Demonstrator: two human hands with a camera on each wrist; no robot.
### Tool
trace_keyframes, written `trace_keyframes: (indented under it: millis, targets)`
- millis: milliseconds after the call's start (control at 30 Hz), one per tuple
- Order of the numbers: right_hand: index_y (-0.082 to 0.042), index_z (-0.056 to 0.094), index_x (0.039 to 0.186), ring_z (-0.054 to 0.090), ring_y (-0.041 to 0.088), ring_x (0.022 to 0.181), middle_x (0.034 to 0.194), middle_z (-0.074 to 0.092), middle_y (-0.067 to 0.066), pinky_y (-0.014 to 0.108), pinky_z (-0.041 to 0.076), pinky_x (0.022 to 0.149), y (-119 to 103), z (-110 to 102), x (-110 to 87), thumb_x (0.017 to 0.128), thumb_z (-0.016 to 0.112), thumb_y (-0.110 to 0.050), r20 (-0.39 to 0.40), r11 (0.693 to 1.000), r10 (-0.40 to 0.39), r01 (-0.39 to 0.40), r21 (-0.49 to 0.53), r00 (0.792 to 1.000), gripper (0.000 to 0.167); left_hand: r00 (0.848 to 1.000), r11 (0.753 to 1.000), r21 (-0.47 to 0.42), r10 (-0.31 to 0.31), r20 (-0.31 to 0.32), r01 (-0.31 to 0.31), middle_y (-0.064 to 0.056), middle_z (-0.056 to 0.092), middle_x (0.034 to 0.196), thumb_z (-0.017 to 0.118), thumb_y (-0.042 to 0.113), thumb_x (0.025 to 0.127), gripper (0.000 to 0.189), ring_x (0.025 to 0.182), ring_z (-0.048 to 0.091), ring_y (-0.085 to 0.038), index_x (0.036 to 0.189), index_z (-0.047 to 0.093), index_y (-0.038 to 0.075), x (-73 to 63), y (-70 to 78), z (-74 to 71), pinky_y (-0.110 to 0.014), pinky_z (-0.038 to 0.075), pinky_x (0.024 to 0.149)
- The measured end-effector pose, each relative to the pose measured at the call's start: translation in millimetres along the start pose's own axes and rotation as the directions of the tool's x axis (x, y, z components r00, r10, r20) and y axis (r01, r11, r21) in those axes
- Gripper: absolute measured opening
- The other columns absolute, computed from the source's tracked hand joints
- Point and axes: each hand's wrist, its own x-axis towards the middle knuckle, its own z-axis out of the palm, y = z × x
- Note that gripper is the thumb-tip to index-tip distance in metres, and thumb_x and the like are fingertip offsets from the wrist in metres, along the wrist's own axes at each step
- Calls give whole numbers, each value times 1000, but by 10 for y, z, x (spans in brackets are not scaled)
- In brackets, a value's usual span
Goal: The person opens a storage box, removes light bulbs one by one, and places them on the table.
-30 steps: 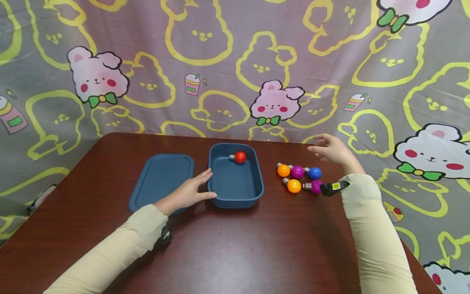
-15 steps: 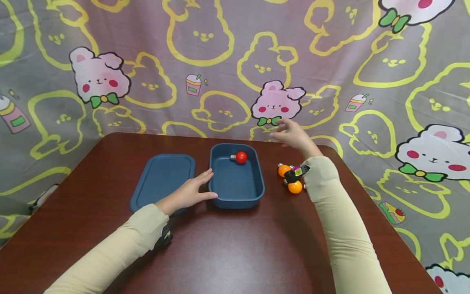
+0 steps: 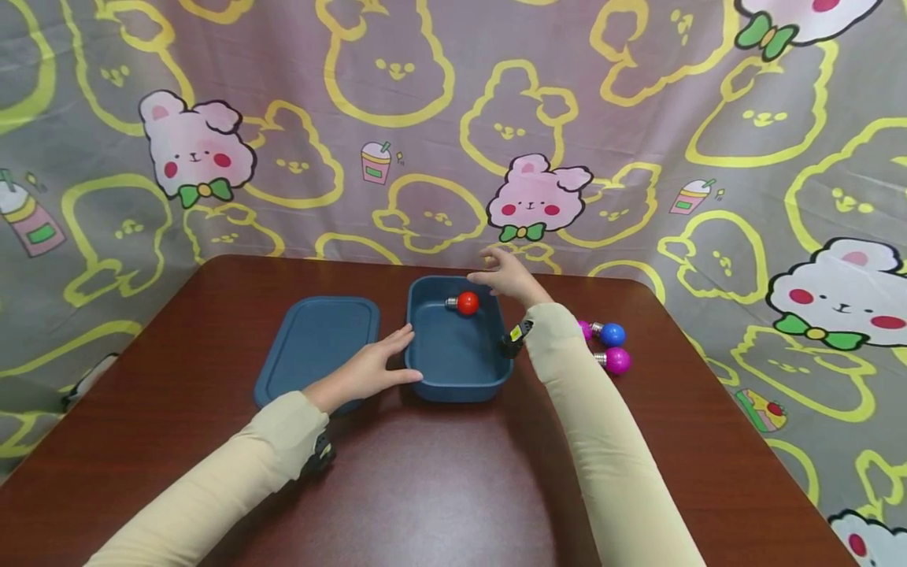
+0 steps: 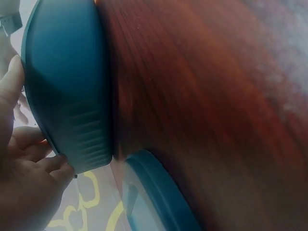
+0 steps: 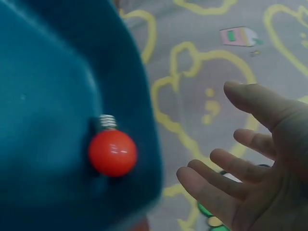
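Note:
An open dark-blue box stands on the table, with a red light bulb lying inside near its back wall. My left hand is at the box's left side, thumb and fingers spread and its fingertips at the rim in the left wrist view. Over the back right corner of the box hovers my right hand. Its fingers are spread with nothing between them in the right wrist view, beside the red bulb.
The blue lid lies left of the box. Right of my right forearm are a blue bulb and a magenta bulb, with another magenta bulb partly covered by the sleeve. A patterned curtain hangs behind the table.
My right hand has swept left, from above the loose bulbs to the box's back right corner. Its forearm now covers the orange bulbs. The left hand stays at the box.

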Motion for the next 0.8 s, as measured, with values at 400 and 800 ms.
trace_keyframes:
  millis: [400, 800]
  targets:
    - [-5, 41, 135, 50, 31, 107, 133, 41, 21, 42, 43, 89, 92, 388, 107, 86, 67, -23, 50, 995, 49, -44, -91, 998, 59, 1000, 1000, 7, -24, 15, 23, -10, 16, 151, 65, 37, 86, 78, 136, 15, -26, 144, 27, 1, 10, 15, -9, -49, 22, 104]
    - [-1, 45, 133, 48, 30, 112, 131, 46, 18, 42, 40, 92, 188, 541, 215, 86, 66, -17, 68, 985, 51, -39, -168, 996, 54, 1000, 1000, 1, -10, 16, 10, -10, 16, 151, 64, 36, 86, 78, 136, 15, -25, 144, 26, 2, 6, 2, -9, -48, 23, 104]
